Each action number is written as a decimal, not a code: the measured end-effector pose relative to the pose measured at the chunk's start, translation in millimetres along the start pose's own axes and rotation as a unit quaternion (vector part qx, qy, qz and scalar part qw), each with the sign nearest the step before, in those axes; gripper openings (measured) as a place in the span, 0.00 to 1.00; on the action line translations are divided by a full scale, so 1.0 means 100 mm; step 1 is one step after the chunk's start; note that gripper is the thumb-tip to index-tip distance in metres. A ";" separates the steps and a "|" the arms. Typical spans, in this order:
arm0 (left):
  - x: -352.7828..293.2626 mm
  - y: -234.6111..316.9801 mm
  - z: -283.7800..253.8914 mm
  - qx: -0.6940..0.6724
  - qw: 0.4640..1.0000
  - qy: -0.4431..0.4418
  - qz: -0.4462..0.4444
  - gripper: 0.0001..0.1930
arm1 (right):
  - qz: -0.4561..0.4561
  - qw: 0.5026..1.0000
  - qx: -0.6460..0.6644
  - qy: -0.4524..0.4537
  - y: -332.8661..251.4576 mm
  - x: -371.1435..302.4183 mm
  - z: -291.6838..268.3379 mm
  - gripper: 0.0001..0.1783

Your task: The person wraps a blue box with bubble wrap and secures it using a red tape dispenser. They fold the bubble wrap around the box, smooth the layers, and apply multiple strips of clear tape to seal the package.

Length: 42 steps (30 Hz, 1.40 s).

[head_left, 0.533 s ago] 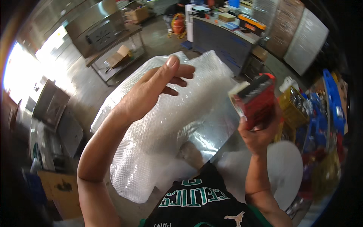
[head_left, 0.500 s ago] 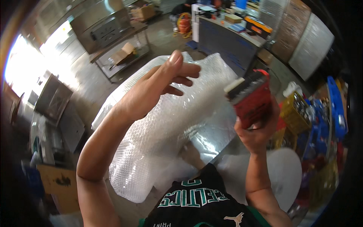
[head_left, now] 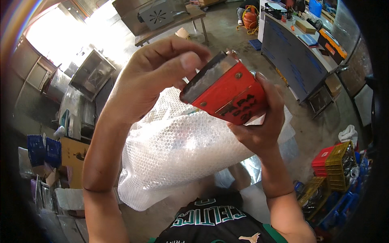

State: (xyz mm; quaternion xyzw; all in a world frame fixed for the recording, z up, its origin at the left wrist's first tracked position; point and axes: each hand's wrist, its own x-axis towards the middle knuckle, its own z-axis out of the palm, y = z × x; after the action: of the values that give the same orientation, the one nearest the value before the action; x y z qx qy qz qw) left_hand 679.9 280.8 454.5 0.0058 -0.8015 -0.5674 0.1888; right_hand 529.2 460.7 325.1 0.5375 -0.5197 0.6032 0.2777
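My right hand [head_left: 263, 129] grips a red tape dispenser [head_left: 231, 95] with a dark front edge, rivets and black handwriting on its side. It is raised and tilted over the wrapped bundle. At the dispenser's dark edge, my left hand [head_left: 150, 77] has its fingers curled and the thumb drawn in toward them. Its fingertips are partly blurred, and I cannot make out what lies between them. Below both hands, a sheet of clear bubble wrap [head_left: 178, 141] lies bunched over a large object. A shiny metallic surface [head_left: 254, 169] shows beside the wrap at the right.
A grey workbench [head_left: 298, 56] with tools and an orange-black toolbox [head_left: 333, 43] stands at the far right. Yellow and red crates [head_left: 344, 166] sit at the right. A table [head_left: 178, 24] with a metal unit is at the back; cardboard [head_left: 73, 160] stands at left.
My right hand has brought the tape dispenser leftward and turned it. My left hand has gone from outstretched fingers to curled ones by its edge. The view has swung right.
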 end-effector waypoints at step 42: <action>-0.64 -0.13 0.23 -0.019 0.989 0.077 -0.124 0.10 | -0.050 0.998 -0.010 -0.023 -0.61 -0.46 0.11 0.62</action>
State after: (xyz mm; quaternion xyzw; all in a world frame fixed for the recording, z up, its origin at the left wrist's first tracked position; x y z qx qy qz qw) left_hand 729.9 311.5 417.4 0.1453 -0.7668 -0.5994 0.1778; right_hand 599.7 479.5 300.7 0.5734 -0.5044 0.5712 0.3008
